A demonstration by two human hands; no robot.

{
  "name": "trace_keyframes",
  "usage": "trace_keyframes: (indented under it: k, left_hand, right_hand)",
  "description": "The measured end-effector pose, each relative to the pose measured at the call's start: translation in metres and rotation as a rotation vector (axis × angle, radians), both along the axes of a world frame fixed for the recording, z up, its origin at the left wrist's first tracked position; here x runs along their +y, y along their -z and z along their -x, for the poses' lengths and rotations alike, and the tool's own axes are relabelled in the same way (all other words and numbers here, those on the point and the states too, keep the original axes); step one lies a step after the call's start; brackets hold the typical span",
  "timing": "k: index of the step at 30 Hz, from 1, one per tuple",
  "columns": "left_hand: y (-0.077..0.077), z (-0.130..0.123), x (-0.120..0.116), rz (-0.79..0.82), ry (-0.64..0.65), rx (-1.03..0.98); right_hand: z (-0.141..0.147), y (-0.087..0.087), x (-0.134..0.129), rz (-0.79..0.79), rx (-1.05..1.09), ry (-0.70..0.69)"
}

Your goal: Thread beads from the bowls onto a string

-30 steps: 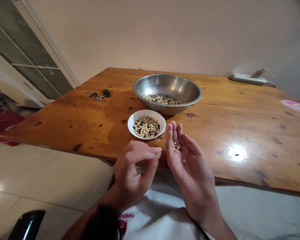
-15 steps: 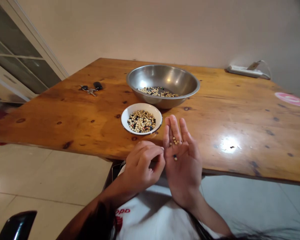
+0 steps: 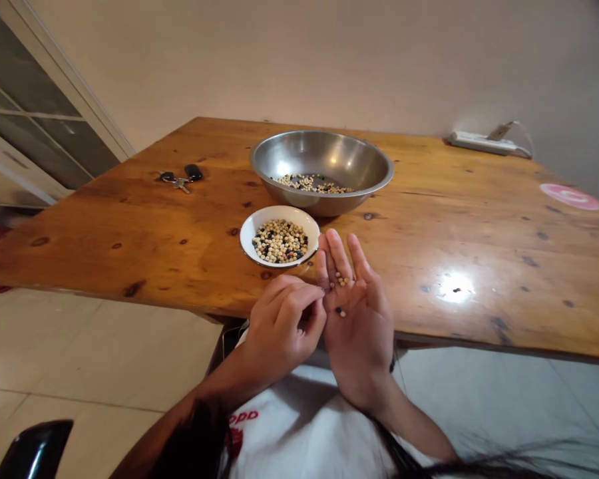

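My right hand [image 3: 358,319] is held palm up at the table's near edge, its fingers stretched out. On its palm and finger bases lie several small round beads [image 3: 342,281], mostly cream, with a dark one lower down. My left hand [image 3: 287,319] is closed, thumb and fingers drawn together, touching or almost touching the little-finger side of the right hand. What its fingertips hold, if anything, is too small to see. Just beyond my hands, a white bowl [image 3: 248,233] contains cream, black and a few reddish or blue beads.
Behind the white bowl stands a wide steel basin [image 3: 324,204] with more beads on its bottom. Keys [image 3: 181,181] lie on the wooden table [image 3: 94,226] to the left. A power strip [image 3: 482,142] and a pink round sticker [image 3: 572,197] are at the right.
My right hand has shifted slightly left, closer to the left fingertips. The left hand stays pinched at its side. The whole view has moved a little.
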State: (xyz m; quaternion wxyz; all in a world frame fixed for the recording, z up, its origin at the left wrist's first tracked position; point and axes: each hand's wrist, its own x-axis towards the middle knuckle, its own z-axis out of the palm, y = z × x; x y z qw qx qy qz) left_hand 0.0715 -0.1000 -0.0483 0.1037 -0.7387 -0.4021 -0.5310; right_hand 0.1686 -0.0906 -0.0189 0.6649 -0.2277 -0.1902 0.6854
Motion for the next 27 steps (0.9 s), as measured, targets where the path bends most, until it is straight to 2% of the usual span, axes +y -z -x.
trace_keyframes:
  k: [5,9,15,27]
  left_hand:
    - [-0.009,0.002,-0.003,-0.009,-0.041,0.082]
    - [-0.014,0.002,-0.002,-0.002,-0.023,0.135]
    - [-0.015,0.001,-0.001,0.019,-0.011,0.167]
    - [-0.015,0.003,-0.003,0.025,-0.037,0.192]
  right_hand:
    - [-0.001,0.004,0.0,-0.024,-0.007,-0.028]
    - [0.0,0.003,0.0,0.001,0.01,-0.037]
    - [0.0,0.0,-0.001,0.008,0.005,-0.027]
    - [0.001,0.003,-0.001,-0.012,0.011,-0.037]
